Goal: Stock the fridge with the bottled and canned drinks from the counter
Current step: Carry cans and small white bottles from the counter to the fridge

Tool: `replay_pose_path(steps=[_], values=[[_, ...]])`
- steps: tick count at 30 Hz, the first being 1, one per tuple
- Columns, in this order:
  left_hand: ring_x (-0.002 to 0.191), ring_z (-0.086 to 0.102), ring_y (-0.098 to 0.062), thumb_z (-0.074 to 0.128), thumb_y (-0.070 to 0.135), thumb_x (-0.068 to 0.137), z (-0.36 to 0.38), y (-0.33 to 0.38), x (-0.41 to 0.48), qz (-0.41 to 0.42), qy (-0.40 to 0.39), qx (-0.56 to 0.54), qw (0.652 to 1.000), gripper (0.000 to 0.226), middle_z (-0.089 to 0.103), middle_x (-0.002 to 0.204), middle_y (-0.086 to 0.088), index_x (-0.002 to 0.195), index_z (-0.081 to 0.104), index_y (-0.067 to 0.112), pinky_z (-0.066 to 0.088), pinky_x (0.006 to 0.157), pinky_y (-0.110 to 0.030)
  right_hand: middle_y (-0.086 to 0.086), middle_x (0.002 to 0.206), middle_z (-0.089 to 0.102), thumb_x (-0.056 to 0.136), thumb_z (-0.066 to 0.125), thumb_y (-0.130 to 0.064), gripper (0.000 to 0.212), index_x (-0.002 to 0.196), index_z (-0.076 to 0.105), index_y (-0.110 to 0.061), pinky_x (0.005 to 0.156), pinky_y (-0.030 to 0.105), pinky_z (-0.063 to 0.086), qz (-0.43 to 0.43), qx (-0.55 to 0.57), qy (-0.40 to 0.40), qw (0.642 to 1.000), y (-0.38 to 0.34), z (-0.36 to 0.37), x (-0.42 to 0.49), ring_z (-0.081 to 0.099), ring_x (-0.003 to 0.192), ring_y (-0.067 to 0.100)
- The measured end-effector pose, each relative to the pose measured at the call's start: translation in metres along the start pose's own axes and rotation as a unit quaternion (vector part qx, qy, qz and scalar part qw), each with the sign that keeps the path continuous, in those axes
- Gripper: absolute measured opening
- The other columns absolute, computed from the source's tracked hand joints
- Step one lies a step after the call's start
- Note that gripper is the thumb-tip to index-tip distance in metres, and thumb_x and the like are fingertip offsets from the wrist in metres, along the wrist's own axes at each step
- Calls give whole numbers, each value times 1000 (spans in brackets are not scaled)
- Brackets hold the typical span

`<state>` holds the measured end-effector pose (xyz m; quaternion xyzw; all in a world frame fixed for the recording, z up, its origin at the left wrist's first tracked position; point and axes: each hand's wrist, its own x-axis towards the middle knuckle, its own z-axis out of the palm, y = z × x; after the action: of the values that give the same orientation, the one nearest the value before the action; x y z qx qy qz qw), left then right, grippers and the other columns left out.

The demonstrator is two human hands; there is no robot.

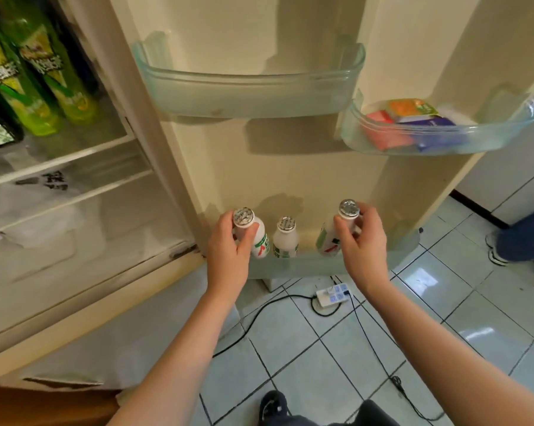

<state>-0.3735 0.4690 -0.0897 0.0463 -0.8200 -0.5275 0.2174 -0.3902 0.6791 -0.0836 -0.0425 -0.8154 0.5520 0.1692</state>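
The fridge door stands open with three small white bottles with foil caps in its bottom door shelf (299, 263). My left hand (229, 244) grips the neck of the left bottle (261, 241). My right hand (362, 241) grips the neck of the right bottle (328, 238), which tilts to the left. The middle bottle (285, 241) stands upright between them, untouched. Several green drink bottles (44, 87) lie on a shelf inside the fridge at the upper left.
An upper door shelf (247, 90) holds nothing visible. A smaller door shelf (444, 139) at right holds coloured packets. A white power strip (333, 295) and black cables lie on the tiled floor. Another person's legs (523, 235) stand at right.
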Motion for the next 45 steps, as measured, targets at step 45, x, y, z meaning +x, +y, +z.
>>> replay_pose_path(steps=[45], values=[[85,56,-6,56,34,90,226,7,-248,107,-739,224,627,51,56,106,14,138,36,27,44,76,-25,10,120,63,94,51,-23,28,118,58,-11,87,26,41,688,-111,81,713,161,-217,-431,58,111,25]])
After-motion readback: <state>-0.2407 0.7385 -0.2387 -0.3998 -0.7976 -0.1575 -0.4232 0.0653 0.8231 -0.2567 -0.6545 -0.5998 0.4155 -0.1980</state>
